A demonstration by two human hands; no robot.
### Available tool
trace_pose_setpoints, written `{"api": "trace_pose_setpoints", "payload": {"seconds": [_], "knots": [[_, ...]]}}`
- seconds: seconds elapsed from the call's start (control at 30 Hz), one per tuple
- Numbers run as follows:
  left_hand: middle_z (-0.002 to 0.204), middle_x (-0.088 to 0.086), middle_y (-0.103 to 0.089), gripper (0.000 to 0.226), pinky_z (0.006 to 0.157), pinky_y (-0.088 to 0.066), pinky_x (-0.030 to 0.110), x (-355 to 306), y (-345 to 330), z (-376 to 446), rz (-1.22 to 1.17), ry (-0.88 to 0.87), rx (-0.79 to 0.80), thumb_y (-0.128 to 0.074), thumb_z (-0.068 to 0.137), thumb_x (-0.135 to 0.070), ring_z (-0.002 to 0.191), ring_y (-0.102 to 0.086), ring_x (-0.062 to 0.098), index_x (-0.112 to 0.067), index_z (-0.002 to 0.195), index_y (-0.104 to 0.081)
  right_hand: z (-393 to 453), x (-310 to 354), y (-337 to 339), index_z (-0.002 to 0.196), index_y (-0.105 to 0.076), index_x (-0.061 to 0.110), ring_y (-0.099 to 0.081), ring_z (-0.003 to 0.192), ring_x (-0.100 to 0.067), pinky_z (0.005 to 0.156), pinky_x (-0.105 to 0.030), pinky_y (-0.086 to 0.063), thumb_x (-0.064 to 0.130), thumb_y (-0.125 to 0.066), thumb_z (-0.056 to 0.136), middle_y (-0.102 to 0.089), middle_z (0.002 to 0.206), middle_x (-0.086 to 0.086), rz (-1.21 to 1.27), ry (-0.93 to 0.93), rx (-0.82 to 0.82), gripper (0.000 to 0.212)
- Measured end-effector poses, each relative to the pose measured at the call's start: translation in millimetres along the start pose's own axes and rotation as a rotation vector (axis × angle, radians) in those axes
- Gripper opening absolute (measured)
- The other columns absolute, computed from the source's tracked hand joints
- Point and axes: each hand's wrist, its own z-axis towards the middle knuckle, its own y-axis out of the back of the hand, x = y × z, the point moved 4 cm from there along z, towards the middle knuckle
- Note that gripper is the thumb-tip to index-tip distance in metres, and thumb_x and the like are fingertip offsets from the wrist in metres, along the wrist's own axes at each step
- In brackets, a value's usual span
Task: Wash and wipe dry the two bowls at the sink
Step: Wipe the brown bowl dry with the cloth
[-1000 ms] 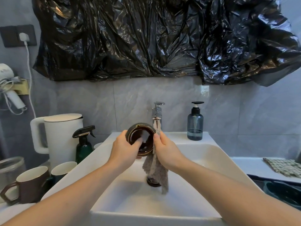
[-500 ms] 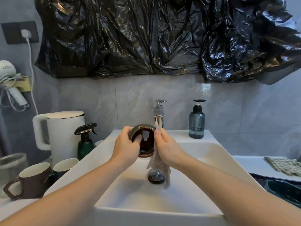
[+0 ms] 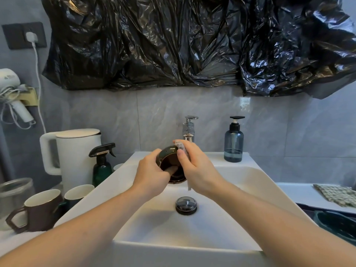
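Both forearms reach forward over the white rectangular ceramic sink. Left hand grips the small dark glazed round bowl tilted on edge, opening toward the camera; thumb lies inside the bowl, fingers curl round its outer wall. Right hand pinches a grey speckled cloth against the bowl's rim, thumb on the near side, fingers wrapped behind. Bowl held above the basin, clear of it. Just beyond the fingers: chrome tap. Below the fingers: chrome drain plug. Right of the fingers: blue-grey pump bottle. Left of them: dark green spray bottle, white kettle.
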Motion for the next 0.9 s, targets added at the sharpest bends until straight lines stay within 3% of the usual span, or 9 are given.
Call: {"api": "trace_pose_setpoints", "payload": {"seconds": [0.13, 0.2, 0.33, 0.43, 0.53, 0.63, 0.7, 0.8, 0.9], "knots": [[0.096, -0.015, -0.076, 0.035, 0.080, -0.052, 0.025, 3, 3, 3, -0.073, 0.033, -0.070, -0.088, 0.082, -0.011, 0.093, -0.069, 0.001, -0.027, 0.110, -0.074, 0, -17, -6, 0.127, -0.056, 0.034, -0.060, 0.118, -0.015, 0.109, -0.043, -0.044, 0.059, -0.027, 0.102, -0.067, 0.122, 0.005, 0.173, -0.192, 0.051, 0.046], [0.097, -0.015, -0.076, 0.036, 0.081, -0.053, 0.024, 3, 2, 3, -0.065, 0.031, -0.049, -0.088, 0.082, -0.011, 0.095, -0.070, 0.006, -0.028, 0.110, -0.073, -1, -17, -5, 0.129, -0.056, 0.031, -0.058, 0.120, -0.013, 0.111, -0.041, -0.043, 0.053, -0.029, 0.104, -0.065, 0.125, 0.005, 0.136, -0.182, 0.051, 0.043], [0.095, -0.014, -0.076, 0.034, 0.084, -0.059, 0.037, 1, -7, -1, 0.029, -0.007, 0.046, -0.085, 0.082, -0.015, 0.095, -0.072, 0.015, -0.034, 0.107, -0.072, -1, 0, 1, 0.140, -0.055, 0.030, -0.051, 0.125, -0.005, 0.109, -0.029, -0.039, 0.030, -0.038, 0.110, -0.057, 0.132, 0.010, -0.012, -0.031, 0.019, 0.034], [0.093, -0.013, -0.075, 0.030, 0.083, -0.057, 0.038, -1, -4, -1, 0.049, -0.011, -0.015, -0.085, 0.082, -0.016, 0.093, -0.070, 0.016, -0.031, 0.104, -0.071, 1, -10, 1, 0.137, -0.057, 0.030, -0.055, 0.124, -0.011, 0.111, -0.035, -0.042, 0.038, -0.035, 0.110, -0.062, 0.131, 0.007, 0.040, -0.120, 0.031, 0.036], [0.094, -0.012, -0.073, 0.030, 0.081, -0.051, 0.033, -1, 4, 3, -0.004, 0.023, -0.104, -0.086, 0.083, -0.015, 0.094, -0.069, 0.018, -0.026, 0.105, -0.070, 1, -28, -3, 0.131, -0.061, 0.029, -0.058, 0.124, -0.016, 0.115, -0.045, -0.040, 0.060, -0.025, 0.104, -0.066, 0.128, 0.004, 0.161, -0.294, 0.092, 0.055], [0.096, -0.014, -0.074, 0.033, 0.085, -0.055, 0.035, -3, 2, 1, -0.001, 0.018, -0.061, -0.087, 0.082, -0.013, 0.096, -0.070, 0.015, -0.028, 0.107, -0.071, 0, -24, -2, 0.120, -0.061, 0.027, -0.058, 0.118, -0.011, 0.112, -0.042, -0.043, 0.043, -0.029, 0.110, -0.065, 0.122, 0.007, 0.171, -0.238, 0.036, 0.036], [0.096, -0.013, -0.075, 0.034, 0.086, -0.058, 0.038, -3, -2, -2, 0.026, 0.001, -0.011, -0.085, 0.083, -0.014, 0.095, -0.070, 0.014, -0.031, 0.109, -0.071, 1, -13, -1, 0.128, -0.061, 0.029, -0.058, 0.120, -0.009, 0.109, -0.036, -0.045, 0.035, -0.035, 0.109, -0.066, 0.125, 0.009, 0.173, -0.142, -0.037, 0.033], [0.093, -0.012, -0.073, 0.031, 0.081, -0.056, 0.035, -3, -3, -3, 0.059, -0.011, -0.003, -0.084, 0.084, -0.015, 0.092, -0.068, 0.015, -0.030, 0.107, -0.069, 2, -6, -1, 0.133, -0.060, 0.032, -0.058, 0.123, -0.008, 0.107, -0.034, -0.046, 0.039, -0.036, 0.104, -0.065, 0.128, 0.011, 0.117, -0.062, -0.055, 0.038], [0.094, -0.014, -0.074, 0.032, 0.077, -0.052, 0.026, -3, -1, -2, 0.018, 0.006, -0.030, -0.085, 0.084, -0.013, 0.092, -0.068, 0.007, -0.029, 0.108, -0.071, 3, -15, -3, 0.121, -0.061, 0.030, -0.061, 0.113, -0.013, 0.103, -0.037, -0.047, 0.043, -0.032, 0.108, -0.068, 0.112, 0.009, 0.182, -0.174, -0.016, 0.034]]}}
